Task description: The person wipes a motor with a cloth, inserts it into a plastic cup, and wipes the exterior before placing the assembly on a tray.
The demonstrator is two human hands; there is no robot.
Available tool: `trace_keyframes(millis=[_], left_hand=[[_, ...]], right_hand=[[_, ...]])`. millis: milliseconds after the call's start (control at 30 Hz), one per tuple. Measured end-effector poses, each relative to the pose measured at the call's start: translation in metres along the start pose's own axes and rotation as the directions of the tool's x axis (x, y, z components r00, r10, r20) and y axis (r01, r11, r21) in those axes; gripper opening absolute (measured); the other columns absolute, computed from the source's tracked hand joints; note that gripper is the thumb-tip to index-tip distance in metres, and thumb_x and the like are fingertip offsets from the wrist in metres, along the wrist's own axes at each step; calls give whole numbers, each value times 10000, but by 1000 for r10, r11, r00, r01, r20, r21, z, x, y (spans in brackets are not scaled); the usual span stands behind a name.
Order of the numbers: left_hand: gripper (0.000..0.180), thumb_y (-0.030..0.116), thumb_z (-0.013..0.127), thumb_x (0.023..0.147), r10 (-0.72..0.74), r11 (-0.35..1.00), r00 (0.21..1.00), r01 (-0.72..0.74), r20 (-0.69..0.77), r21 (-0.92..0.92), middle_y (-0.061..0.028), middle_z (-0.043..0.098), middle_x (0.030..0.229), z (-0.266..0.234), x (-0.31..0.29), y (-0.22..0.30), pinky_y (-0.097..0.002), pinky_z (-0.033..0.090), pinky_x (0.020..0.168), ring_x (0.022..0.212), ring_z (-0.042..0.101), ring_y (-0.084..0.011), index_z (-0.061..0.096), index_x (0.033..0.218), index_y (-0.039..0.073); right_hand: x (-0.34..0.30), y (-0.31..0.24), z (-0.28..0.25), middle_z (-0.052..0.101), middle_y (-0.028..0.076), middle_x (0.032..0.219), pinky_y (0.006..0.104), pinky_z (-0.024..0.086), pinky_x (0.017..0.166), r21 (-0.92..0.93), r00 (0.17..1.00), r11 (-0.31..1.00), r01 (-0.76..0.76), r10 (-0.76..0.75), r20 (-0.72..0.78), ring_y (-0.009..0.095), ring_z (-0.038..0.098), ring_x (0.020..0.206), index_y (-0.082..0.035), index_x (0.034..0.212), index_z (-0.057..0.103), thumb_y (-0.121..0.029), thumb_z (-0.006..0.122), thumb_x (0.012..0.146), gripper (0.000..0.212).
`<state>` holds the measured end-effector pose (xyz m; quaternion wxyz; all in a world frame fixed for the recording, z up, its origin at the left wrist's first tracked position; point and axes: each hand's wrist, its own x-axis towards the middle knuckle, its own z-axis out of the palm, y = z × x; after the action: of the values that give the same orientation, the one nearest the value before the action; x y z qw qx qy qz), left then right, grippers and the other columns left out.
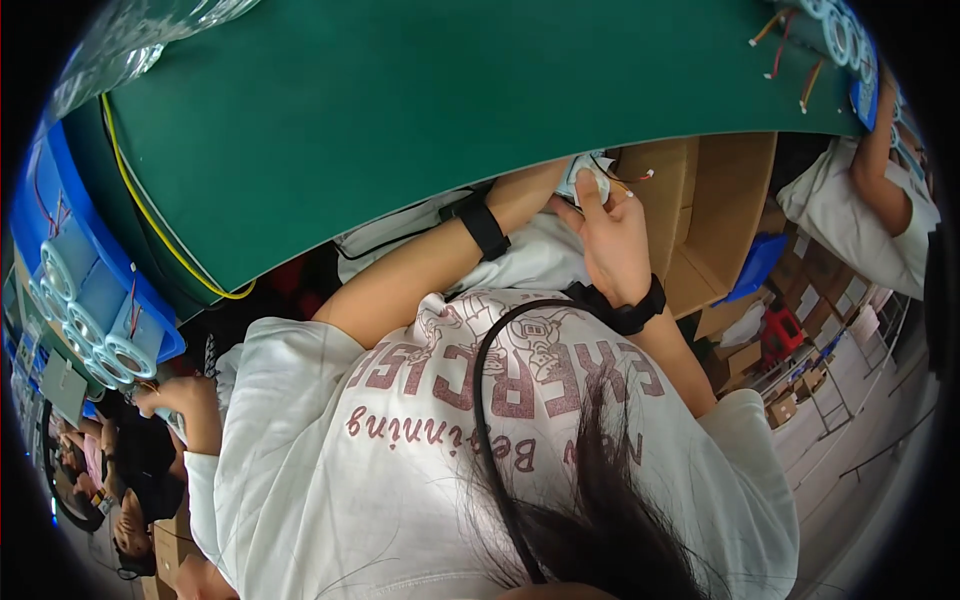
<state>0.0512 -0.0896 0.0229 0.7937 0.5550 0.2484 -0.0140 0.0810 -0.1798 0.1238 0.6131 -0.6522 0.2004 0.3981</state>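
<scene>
My right hand (615,235) is closed, its thumb and fingers pinching a small light-blue and white wrapped piece with thin wires (580,166) at the near edge of the green table. Black, red and yellowish wires with small white connectors stick out of the piece to the right. My left hand (548,182) reaches to the same piece from the left. Its fingers are hidden behind the table edge and the piece, so their grip does not show. Both wrists wear black bands.
Beside my right hand stands an open cardboard box (715,200). Left, a blue tray (110,250) holds several light-blue cylinders (85,300) near a yellow cable (140,200). More wired cylinders (840,40) lie far right. Clear plastic (120,60) sits far left. Other people work on both sides.
</scene>
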Motion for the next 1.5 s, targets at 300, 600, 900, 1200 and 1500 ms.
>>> trace_keyframes(millis=[300,600,900,1200,1500], left_hand=[[373,316,447,994,-177,980,964,192,199,-59,-73,611,978,-16,-5,32,-286,520,639,830,607,-131,560,1123,-15],[415,418,503,966,-352,823,901,427,254,-375,-59,636,876,1,4,45,-308,522,673,765,622,-139,596,1039,20],[538,553,590,878,-188,943,883,285,430,-174,-39,621,795,-5,-55,77,-256,491,600,736,602,-103,601,933,18],[550,545,609,872,53,981,874,-136,483,137,-38,602,838,-31,-100,188,-245,455,639,757,549,-102,600,1000,10],[586,413,756,797,330,928,832,-372,446,7,-118,606,1068,-58,-143,216,-281,500,781,903,606,-169,572,1135,-28]], right_hand=[[11,-10,4,624,101,1057,369,545,858,-61,998,998,16,-19,-60,194,615,955,56,1057,585,-176,470,1004,264],[-9,-26,-15,613,110,1080,366,528,885,-111,994,988,-107,104,-33,195,599,1017,65,1120,575,-171,421,1019,299],[-48,-45,-87,537,116,1273,333,430,953,-264,898,861,435,-392,202,182,535,1119,53,1331,462,-151,477,960,423],[-87,-119,-12,546,109,1184,319,408,925,-320,362,170,932,-430,827,202,530,1063,3,1266,551,-313,739,754,631],[-96,-172,17,560,94,1151,293,430,863,-106,112,40,994,-242,964,191,547,1014,-10,1209,588,-220,876,564,737]])
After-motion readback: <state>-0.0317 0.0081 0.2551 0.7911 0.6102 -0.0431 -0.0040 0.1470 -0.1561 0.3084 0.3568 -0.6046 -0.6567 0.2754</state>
